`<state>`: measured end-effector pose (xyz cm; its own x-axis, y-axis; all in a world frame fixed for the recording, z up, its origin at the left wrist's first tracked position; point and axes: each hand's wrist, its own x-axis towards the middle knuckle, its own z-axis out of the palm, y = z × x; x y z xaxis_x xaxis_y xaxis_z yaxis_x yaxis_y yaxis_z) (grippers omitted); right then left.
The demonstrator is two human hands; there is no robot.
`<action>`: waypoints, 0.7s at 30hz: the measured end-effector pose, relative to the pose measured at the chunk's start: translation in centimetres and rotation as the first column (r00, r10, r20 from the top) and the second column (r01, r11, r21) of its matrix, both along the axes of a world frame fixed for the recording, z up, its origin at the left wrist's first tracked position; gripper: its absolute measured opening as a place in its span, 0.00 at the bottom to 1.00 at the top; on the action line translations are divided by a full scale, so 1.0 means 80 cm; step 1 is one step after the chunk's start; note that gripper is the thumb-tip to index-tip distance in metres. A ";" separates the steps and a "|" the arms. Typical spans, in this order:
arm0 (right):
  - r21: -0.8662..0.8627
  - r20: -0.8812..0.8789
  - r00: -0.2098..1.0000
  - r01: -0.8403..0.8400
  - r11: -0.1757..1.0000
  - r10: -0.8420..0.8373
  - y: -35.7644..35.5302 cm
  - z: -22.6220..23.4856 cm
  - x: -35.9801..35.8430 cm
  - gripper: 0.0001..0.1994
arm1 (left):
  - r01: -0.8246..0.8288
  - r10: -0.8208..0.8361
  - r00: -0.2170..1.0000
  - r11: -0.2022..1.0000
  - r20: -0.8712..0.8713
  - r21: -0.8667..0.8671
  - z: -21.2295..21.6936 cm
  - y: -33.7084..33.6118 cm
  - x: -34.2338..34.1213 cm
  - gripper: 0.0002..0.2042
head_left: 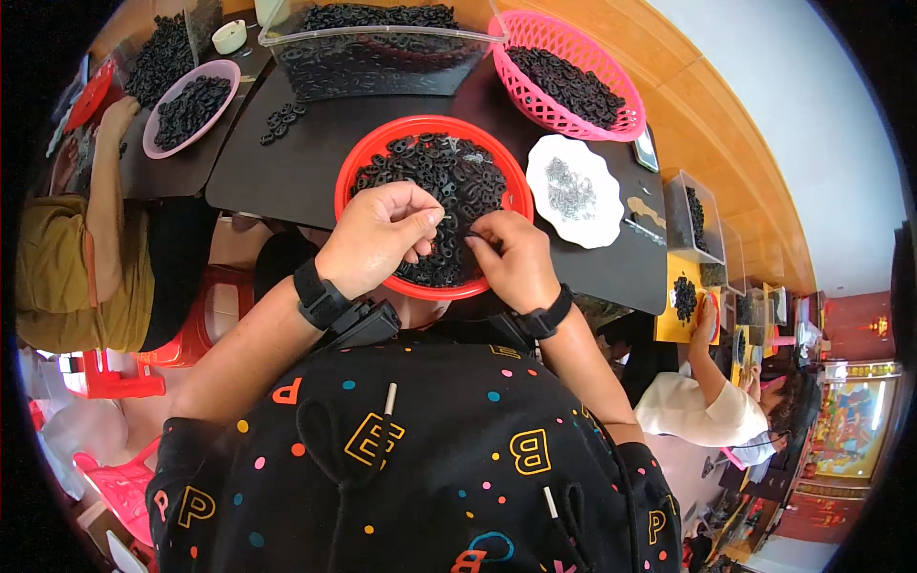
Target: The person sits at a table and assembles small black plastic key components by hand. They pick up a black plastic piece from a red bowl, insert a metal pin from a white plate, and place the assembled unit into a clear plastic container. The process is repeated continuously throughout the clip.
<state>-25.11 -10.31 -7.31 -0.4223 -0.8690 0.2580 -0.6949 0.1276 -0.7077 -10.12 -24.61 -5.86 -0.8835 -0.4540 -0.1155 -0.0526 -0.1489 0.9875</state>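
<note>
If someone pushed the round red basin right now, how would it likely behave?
The round red basin looks stiff, its rim evenly curved. Piled with small black looped pieces, it may resist a light nudge. The pieces lie loose, so a sharp jolt would probably make them shift.

Item: left hand (382,234), thumb and forefinger pinched at the tips, remaining fingers curled beneath the pinch.
Item: right hand (519,258), near that pinch on its right, not touching it; back upward, fingers bent, thumb by forefinger, contact between them hard to make out.
Item: left forearm (246,355) and right forearm (594,368), bare, converging from below both grips.
</note>
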 end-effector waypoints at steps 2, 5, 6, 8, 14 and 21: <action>-0.105 0.389 0.921 0.070 0.992 -0.024 0.000 0.001 0.000 0.06 | 0.010 -0.010 1.000 1.000 -0.008 0.006 -0.003 0.001 -0.002 0.06; -0.170 0.719 0.692 0.078 0.982 0.070 0.010 0.016 -0.013 0.10 | 0.047 -0.047 0.999 0.999 0.003 -0.009 0.004 0.009 -0.008 0.06; -0.210 0.785 0.609 0.089 0.974 0.113 0.012 0.015 -0.014 0.10 | 0.050 -0.050 0.999 0.999 0.001 -0.013 0.005 0.011 -0.010 0.06; -0.283 0.881 0.425 0.122 0.951 0.207 0.017 0.015 -0.015 0.10 | 0.055 -0.055 0.998 0.998 -0.002 -0.018 0.008 0.015 -0.013 0.07; -0.281 0.932 0.269 0.106 0.954 0.244 0.023 0.018 -0.015 0.11 | 0.071 -0.072 0.997 0.997 -0.017 -0.011 0.010 0.022 -0.017 0.07; -0.307 0.922 0.274 0.085 0.948 0.273 0.025 0.010 -0.014 0.06 | 0.083 -0.083 0.997 0.997 0.004 0.000 0.008 0.026 -0.020 0.08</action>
